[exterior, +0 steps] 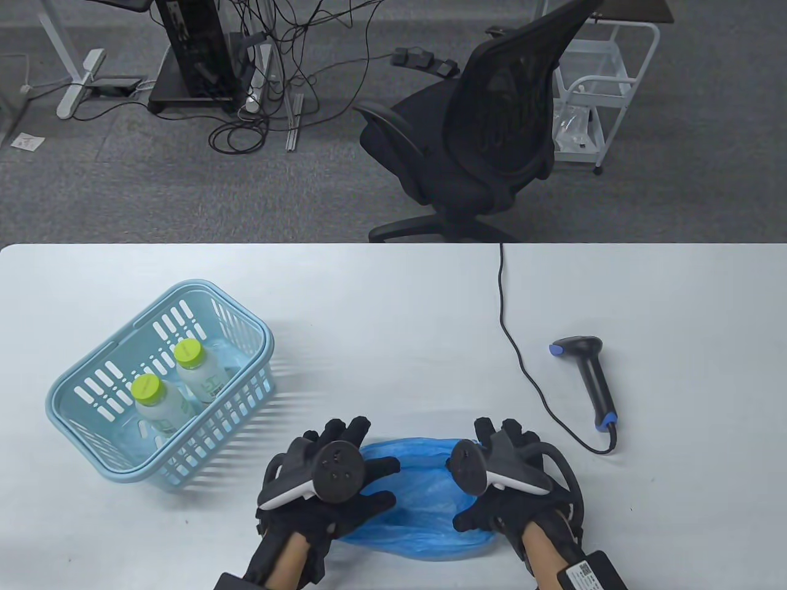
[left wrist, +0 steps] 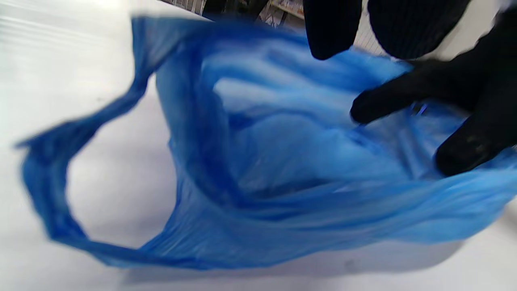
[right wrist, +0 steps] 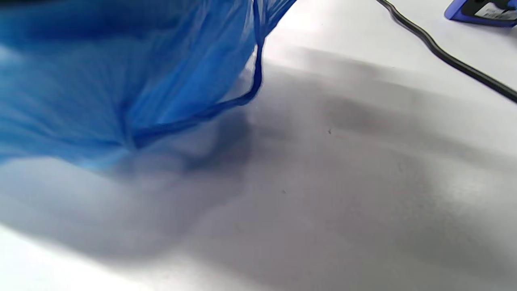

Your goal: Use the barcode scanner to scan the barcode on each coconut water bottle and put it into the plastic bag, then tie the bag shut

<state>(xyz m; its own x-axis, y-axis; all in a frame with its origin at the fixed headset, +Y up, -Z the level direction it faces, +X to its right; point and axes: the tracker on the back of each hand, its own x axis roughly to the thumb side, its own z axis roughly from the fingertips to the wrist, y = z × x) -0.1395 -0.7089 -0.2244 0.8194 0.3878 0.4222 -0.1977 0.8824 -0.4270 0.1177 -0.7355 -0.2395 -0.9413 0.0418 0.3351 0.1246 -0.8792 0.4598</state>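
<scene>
A crumpled blue plastic bag [exterior: 421, 498] lies at the table's near edge between my two hands. My left hand [exterior: 387, 482] grips its left side, thumb and fingers spread over the plastic. In the left wrist view, black fingertips [left wrist: 383, 101] pinch the rim of the bag [left wrist: 258, 169]; its mouth gapes and one handle loops out to the left. My right hand [exterior: 462, 499] holds the right side. The right wrist view shows only the lifted bag [right wrist: 121, 81], no fingers. Two coconut water bottles [exterior: 161, 402] [exterior: 197, 369] with green caps stand in the basket. The barcode scanner [exterior: 590, 375] lies untouched at the right.
The light blue basket [exterior: 80, 393] sits left of my hands, tilted to the table's edges. The scanner's black cable [exterior: 513, 344] [right wrist: 444, 56] runs from the far edge round to its handle. A black office chair [exterior: 479, 135] stands beyond the table.
</scene>
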